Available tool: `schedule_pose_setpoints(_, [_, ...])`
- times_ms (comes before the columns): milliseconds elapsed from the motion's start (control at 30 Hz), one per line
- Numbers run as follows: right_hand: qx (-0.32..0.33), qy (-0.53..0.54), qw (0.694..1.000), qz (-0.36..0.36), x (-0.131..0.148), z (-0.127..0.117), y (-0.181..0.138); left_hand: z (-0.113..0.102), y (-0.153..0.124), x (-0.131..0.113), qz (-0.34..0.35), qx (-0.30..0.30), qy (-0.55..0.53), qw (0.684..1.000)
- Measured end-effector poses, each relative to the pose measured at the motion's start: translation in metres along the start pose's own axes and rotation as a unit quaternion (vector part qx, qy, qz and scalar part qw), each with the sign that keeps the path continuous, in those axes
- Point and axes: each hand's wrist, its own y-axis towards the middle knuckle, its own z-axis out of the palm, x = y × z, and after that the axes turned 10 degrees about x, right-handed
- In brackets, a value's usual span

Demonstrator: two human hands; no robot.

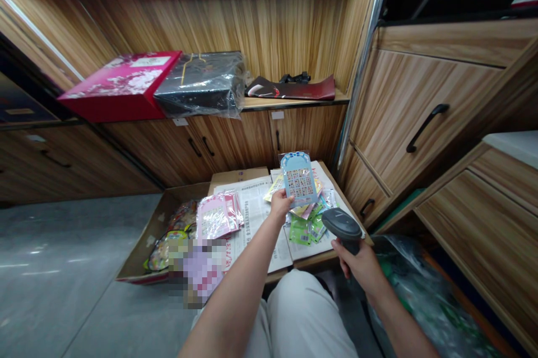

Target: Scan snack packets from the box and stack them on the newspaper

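Observation:
My left hand [281, 205] pinches the lower left corner of a light blue sticker card [298, 179] and holds it upright over a pile of small packets. My right hand [360, 264] grips the handle of a dark grey barcode scanner [342, 224], whose head points towards the card from the lower right. Below the card lie several green and yellow packets [307, 224] on sheets of newspaper [254, 213]. A stack of pink packets [219, 214] rests on the newspaper to the left.
An open cardboard box [145, 249] with colourful packets stands on the floor at left. Wooden cabinets with black handles [426, 125] surround the spot. On the shelf above lie a red gift box [121, 84] and a plastic-wrapped black box [202, 83]. My knees [302, 313] are below.

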Motion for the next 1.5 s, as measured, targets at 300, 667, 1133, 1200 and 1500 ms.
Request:
schedule_pose_setpoints(300, [-0.014, 0.01, 1.0, -0.009, 0.005, -0.006, -0.003, -0.008, 0.004, -0.003, 0.032, -0.079, 0.013, 0.996])
schedule_pose_setpoints(667, [-0.026, 0.021, 0.999, 0.001, 0.004, -0.021, -0.008, -0.023, 0.017, 0.01, 0.014, -0.113, 0.143, 0.983])
schedule_pose_setpoints(1133, [-0.041, 0.013, 0.999, -0.002, 0.002, -0.022, -0.007, -0.014, 0.012, 0.022, 0.013, 0.063, 0.583, 0.81])
schedule_pose_setpoints(1200, [-0.04, 0.011, 0.999, -0.001, 0.001, -0.022, -0.007, -0.01, 0.012, 0.025, 0.016, 0.08, 0.586, 0.806])
schedule_pose_setpoints(1500, [-0.044, 0.023, 0.999, 0.004, 0.001, -0.026, -0.008, -0.001, 0.01, 0.024, 0.026, 0.096, 0.586, 0.804])
